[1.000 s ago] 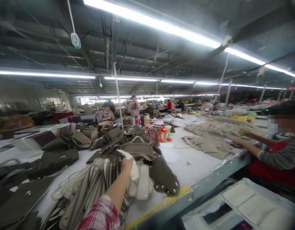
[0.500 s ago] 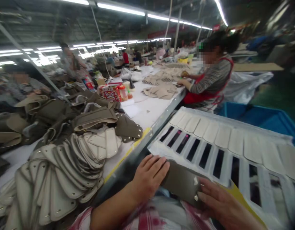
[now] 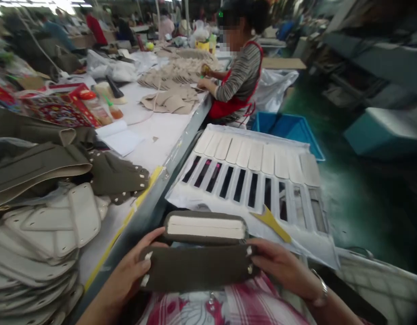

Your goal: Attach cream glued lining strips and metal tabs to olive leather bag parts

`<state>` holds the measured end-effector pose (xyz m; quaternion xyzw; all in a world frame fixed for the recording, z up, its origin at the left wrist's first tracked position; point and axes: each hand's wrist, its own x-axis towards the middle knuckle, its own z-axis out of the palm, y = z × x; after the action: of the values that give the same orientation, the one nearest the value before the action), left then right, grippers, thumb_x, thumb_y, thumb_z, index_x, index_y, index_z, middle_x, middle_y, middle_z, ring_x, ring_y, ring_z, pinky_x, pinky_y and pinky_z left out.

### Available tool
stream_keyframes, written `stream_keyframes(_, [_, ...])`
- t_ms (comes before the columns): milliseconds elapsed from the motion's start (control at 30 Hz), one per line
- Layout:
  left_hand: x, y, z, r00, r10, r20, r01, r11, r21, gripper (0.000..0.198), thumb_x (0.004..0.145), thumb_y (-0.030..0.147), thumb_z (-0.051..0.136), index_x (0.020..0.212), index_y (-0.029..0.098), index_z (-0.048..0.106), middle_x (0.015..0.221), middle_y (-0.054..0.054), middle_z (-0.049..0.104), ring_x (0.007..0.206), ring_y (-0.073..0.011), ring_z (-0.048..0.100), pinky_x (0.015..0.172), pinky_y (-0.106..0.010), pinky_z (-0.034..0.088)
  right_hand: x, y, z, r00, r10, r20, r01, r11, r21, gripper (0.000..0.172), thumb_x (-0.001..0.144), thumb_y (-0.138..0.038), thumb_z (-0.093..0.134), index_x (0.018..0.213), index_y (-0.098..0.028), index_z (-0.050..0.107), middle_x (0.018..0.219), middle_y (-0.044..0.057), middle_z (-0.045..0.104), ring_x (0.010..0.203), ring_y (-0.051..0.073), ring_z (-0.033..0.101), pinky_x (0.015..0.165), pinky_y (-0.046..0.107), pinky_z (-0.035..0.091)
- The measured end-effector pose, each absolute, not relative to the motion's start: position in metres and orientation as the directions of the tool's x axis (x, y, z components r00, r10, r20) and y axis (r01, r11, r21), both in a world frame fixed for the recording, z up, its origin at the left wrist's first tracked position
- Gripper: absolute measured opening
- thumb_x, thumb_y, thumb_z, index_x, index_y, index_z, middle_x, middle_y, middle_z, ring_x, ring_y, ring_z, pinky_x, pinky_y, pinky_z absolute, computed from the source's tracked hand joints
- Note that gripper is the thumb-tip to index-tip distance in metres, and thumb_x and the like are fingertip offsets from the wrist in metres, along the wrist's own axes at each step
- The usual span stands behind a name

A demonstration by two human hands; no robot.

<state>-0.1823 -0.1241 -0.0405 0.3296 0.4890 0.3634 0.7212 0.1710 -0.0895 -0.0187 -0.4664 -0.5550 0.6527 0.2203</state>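
The left hand (image 3: 127, 271) and right hand (image 3: 283, 266) grip an olive studded bag panel (image 3: 198, 268) by its ends, fingers closed on it. A cream-lined panel (image 3: 205, 227) lies just beyond it, near a white sheet of cream strips (image 3: 249, 180).

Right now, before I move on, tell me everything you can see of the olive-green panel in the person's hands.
The olive-green panel is a long, flat, matt strip, possibly fabric or faux leather, with small pale studs near both short ends. It is held roughly level above the person's lap, its ends gripped by the left hand and right hand. Just beyond it lies a second olive band edging a cream strip; I cannot tell whether the two are joined.
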Motion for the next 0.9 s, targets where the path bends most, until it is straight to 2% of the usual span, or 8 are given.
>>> stream_keyframes(67, [-0.178, -0.111, -0.045, 0.144, 0.803, -0.578, -0.105, 0.593, 0.798, 0.058, 0.076, 0.045, 0.062, 0.125, 0.020, 0.045, 0.093, -0.006, 0.064, 0.074, -0.0173, 0.060, 0.063, -0.024, 0.048, 0.173, -0.081, -0.030, -0.373, 0.828, -0.419, 0.252, -0.345, -0.904, 0.023, 0.079, -0.036, 0.057, 0.085, -0.014, 0.060, 0.078, 0.003, 0.061, 0.067, 0.012, 0.055, 0.062, 0.024, 0.048])
stream_keyframes(133, [-0.171, -0.098, -0.050, 0.095, 0.787, -0.610, 0.005, 0.612, 0.791, 0.047, 0.077, 0.043, 0.061, 0.116, 0.018, 0.052, 0.087, -0.003, 0.065, 0.073, -0.0160, 0.059, 0.064, -0.024, 0.047, 0.174, -0.074, -0.042, -0.259, 0.839, -0.478, 0.260, -0.416, -0.871, 0.025, 0.078, -0.039, 0.057, 0.076, -0.014, 0.057, 0.066, 0.000, 0.058, 0.055, 0.009, 0.052, 0.054, 0.022, 0.045])
stream_keyframes(233, [-0.161, -0.081, -0.054, 0.012, 0.822, -0.569, 0.156, 0.561, 0.813, 0.043, 0.074, 0.046, 0.062, 0.105, 0.017, 0.057, 0.086, -0.002, 0.065, 0.080, -0.0175, 0.058, 0.069, -0.024, 0.047, 0.177, -0.066, -0.056, -0.135, 0.842, -0.522, 0.304, -0.466, -0.831, 0.028, 0.079, -0.042, 0.053, 0.069, -0.016, 0.053, 0.052, -0.003, 0.052, 0.047, 0.008, 0.049, 0.048, 0.021, 0.041])
stream_keyframes(400, [-0.153, -0.064, -0.056, -0.101, 0.830, -0.549, 0.488, 0.522, 0.700, 0.045, 0.073, 0.056, 0.058, 0.095, 0.017, 0.060, 0.067, 0.002, 0.060, 0.060, -0.0145, 0.052, 0.050, -0.020, 0.039, 0.182, -0.055, -0.065, -0.073, 0.864, -0.498, 0.450, -0.417, -0.790, 0.029, 0.081, -0.041, 0.050, 0.064, -0.017, 0.051, 0.048, -0.004, 0.049, 0.043, 0.008, 0.042, 0.044, 0.021, 0.034])
stream_keyframes(533, [-0.155, -0.056, -0.061, -0.094, 0.868, -0.488, 0.651, 0.424, 0.630, 0.040, 0.076, 0.056, 0.054, 0.086, 0.018, 0.061, 0.068, 0.002, 0.062, 0.065, -0.0148, 0.055, 0.058, -0.021, 0.040, 0.185, -0.051, -0.067, -0.054, 0.864, -0.501, 0.506, -0.408, -0.759, 0.030, 0.081, -0.040, 0.049, 0.061, -0.018, 0.048, 0.048, -0.004, 0.047, 0.043, 0.008, 0.039, 0.043, 0.022, 0.030])
stream_keyframes(700, [-0.154, -0.048, -0.058, -0.101, 0.896, -0.431, 0.693, 0.375, 0.616, 0.038, 0.074, 0.054, 0.055, 0.070, 0.016, 0.058, 0.059, 0.003, 0.057, 0.058, -0.0128, 0.051, 0.054, -0.020, 0.036, 0.185, -0.051, -0.067, -0.065, 0.858, -0.510, 0.538, -0.400, -0.742, 0.032, 0.080, -0.045, 0.048, 0.062, -0.018, 0.049, 0.050, -0.004, 0.047, 0.044, 0.008, 0.039, 0.043, 0.022, 0.031])
stream_keyframes(800, [-0.156, -0.047, -0.051, -0.092, 0.867, -0.490, 0.595, 0.442, 0.671, 0.037, 0.074, 0.052, 0.055, 0.066, 0.016, 0.053, 0.051, 0.005, 0.048, 0.048, -0.0098, 0.045, 0.046, -0.019, 0.032, 0.184, -0.056, -0.067, -0.065, 0.858, -0.509, 0.591, -0.378, -0.713, 0.038, 0.079, -0.051, 0.046, 0.060, -0.019, 0.050, 0.047, -0.004, 0.043, 0.044, 0.009, 0.038, 0.043, 0.023, 0.031])
stream_keyframes(900, [-0.165, -0.045, -0.050, -0.026, 0.831, -0.556, 0.457, 0.505, 0.733, 0.033, 0.074, 0.049, 0.054, 0.072, 0.016, 0.054, 0.050, 0.005, 0.049, 0.042, -0.0090, 0.045, 0.042, -0.019, 0.033, 0.189, -0.055, -0.080, -0.059, 0.838, -0.543, 0.635, -0.388, -0.668, 0.043, 0.076, -0.060, 0.046, 0.065, -0.019, 0.056, 0.047, -0.002, 0.044, 0.045, 0.012, 0.041, 0.044, 0.025, 0.034])
